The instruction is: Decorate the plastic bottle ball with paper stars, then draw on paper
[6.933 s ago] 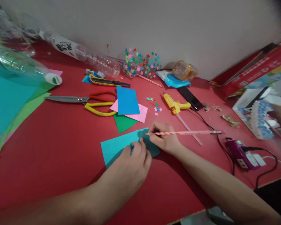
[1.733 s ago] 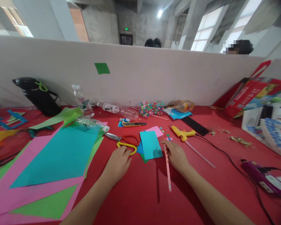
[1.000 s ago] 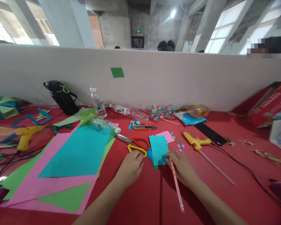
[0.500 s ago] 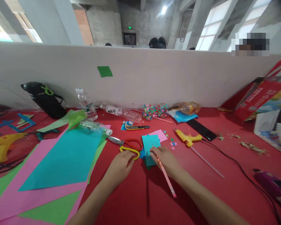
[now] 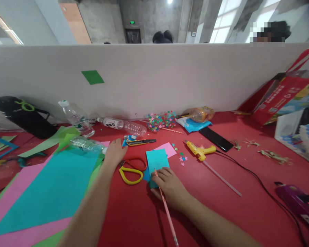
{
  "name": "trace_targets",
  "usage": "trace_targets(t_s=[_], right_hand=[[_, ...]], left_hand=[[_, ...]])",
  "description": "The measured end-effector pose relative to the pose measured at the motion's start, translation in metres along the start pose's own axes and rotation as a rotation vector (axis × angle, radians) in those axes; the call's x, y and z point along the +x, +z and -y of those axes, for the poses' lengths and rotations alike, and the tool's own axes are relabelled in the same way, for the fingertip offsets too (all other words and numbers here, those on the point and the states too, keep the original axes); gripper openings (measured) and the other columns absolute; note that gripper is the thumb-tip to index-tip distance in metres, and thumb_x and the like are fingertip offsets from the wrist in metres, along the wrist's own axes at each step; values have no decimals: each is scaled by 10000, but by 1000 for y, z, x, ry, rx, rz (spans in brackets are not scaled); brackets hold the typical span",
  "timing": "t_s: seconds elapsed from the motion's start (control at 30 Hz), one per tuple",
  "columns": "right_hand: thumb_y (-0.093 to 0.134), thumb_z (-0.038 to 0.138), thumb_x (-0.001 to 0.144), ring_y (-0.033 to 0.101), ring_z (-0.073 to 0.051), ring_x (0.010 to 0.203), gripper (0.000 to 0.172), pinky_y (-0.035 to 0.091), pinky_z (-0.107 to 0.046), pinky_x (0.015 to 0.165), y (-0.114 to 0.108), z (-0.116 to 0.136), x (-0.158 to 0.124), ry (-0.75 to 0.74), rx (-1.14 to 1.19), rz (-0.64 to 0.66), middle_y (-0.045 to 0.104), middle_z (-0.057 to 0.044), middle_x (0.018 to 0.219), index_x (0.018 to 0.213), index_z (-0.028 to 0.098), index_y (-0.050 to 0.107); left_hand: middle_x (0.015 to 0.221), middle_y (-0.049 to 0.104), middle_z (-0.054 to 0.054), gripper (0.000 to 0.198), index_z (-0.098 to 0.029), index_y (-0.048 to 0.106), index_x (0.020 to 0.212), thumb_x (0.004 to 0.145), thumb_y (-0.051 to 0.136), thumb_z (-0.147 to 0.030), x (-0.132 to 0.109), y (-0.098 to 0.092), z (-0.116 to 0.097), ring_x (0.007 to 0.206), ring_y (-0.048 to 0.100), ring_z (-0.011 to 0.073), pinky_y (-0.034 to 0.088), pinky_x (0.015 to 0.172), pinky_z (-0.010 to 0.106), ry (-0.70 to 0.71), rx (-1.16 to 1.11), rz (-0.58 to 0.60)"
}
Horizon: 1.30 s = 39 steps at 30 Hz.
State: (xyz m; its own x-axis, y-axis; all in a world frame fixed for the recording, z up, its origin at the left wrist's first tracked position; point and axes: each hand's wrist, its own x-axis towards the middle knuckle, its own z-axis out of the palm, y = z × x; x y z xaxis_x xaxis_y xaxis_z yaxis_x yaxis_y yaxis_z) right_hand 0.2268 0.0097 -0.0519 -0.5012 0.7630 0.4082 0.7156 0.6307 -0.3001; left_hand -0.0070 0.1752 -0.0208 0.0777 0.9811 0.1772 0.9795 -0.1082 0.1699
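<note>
My right hand (image 5: 171,187) is closed around a pink pencil (image 5: 167,214), its tip pointing away from me. That hand rests on the lower part of a small blue paper card (image 5: 157,159), with a pink paper piece (image 5: 168,150) partly beneath the card. My left hand (image 5: 115,153) reaches forward with fingers stretched out, seemingly holding nothing. It lies over the blades of the scissors (image 5: 131,175), whose red and yellow handles show beside the wrist. Just beyond its fingertips is a yellow-and-black utility knife (image 5: 141,142); a clear bottle (image 5: 86,144) lies to its left.
Large blue paper (image 5: 51,181) covers pink and green sheets at left. Small stars (image 5: 182,159), a yellow glue gun (image 5: 201,151) and a black phone (image 5: 216,138) lie right. A star-covered bottle (image 5: 161,120) lies near the white partition (image 5: 157,75). A purple tool (image 5: 297,202) sits far right.
My left hand has left the scissor handles and moved forward and left, toward the utility knife. My right hand has shifted down the card with the pencil. The view has turned slightly right.
</note>
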Motion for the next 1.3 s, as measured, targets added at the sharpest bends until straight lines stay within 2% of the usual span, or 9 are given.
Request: trace_targets(t_s=[0.1, 0.27, 0.4, 0.6, 0.77, 0.97, 1.17, 1.3], right_hand=[[557, 289, 855, 502, -222, 863, 161, 385, -355, 824, 1, -4, -1, 28, -4, 12, 624, -68, 870, 971, 178, 564], [543, 254, 864, 475, -198, 816, 83, 363, -313, 757, -2, -4, 1, 35, 17, 3, 607, -58, 854, 909, 185, 556], [541, 236, 862, 473, -199, 817, 68, 353, -304, 736, -2, -5, 1, 46, 36, 22, 604, -56, 848, 900, 182, 557], [541, 192, 846, 472, -194, 797, 42, 352, -288, 706, -1, -4, 2, 52, 42, 25, 604, -48, 823, 884, 179, 554], [549, 161, 829, 478, -191, 769, 61, 356, -278, 675, -6, -3, 5, 23, 38, -1, 611, -43, 805, 887, 180, 555], [507, 173, 864, 490, -184, 759, 59, 366, -267, 673, -6, -4, 5, 21, 57, -38, 618, -49, 791, 888, 183, 561], [472, 117, 855, 471, -166, 687, 107, 354, -254, 635, -2, -6, 3, 59, 162, -161, 580, -34, 693, 846, 185, 554], [498, 88, 823, 450, -153, 650, 116, 336, -246, 614, 3, -9, 2, 69, 215, -192, 546, -10, 654, 815, 195, 541]], left_hand=[[1207, 565, 95, 370, -172, 533, 1190, 868, 555, -352, 1, 15, -3, 1022, 582, 226, 505, 845, 451, -13, 49, -11], [1246, 543, 101, 388, -176, 525, 1206, 865, 557, -357, -3, 26, -12, 1064, 564, 240, 490, 871, 470, 47, 81, -10], [1262, 532, 103, 398, -179, 519, 1215, 865, 555, -363, -3, 24, -21, 1083, 553, 248, 480, 886, 481, 115, 90, -31], [1209, 565, 93, 350, -174, 546, 1174, 868, 555, -343, 4, 12, -31, 1034, 576, 227, 499, 857, 454, 310, 118, -15], [1238, 548, 98, 366, -181, 528, 1202, 872, 549, -338, 0, 3, -37, 1052, 569, 232, 495, 866, 461, 388, 146, -66], [1174, 583, 88, 332, -170, 556, 1153, 871, 551, -345, -3, 16, -49, 997, 591, 213, 510, 835, 435, 608, 141, 62], [1207, 566, 94, 356, -171, 544, 1175, 868, 554, -352, 5, 14, -51, 1030, 579, 226, 500, 854, 453, 665, 135, 84], [1215, 562, 96, 364, -175, 539, 1183, 870, 549, -360, 7, 9, -48, 1037, 575, 229, 497, 859, 456, 669, 144, 83]])
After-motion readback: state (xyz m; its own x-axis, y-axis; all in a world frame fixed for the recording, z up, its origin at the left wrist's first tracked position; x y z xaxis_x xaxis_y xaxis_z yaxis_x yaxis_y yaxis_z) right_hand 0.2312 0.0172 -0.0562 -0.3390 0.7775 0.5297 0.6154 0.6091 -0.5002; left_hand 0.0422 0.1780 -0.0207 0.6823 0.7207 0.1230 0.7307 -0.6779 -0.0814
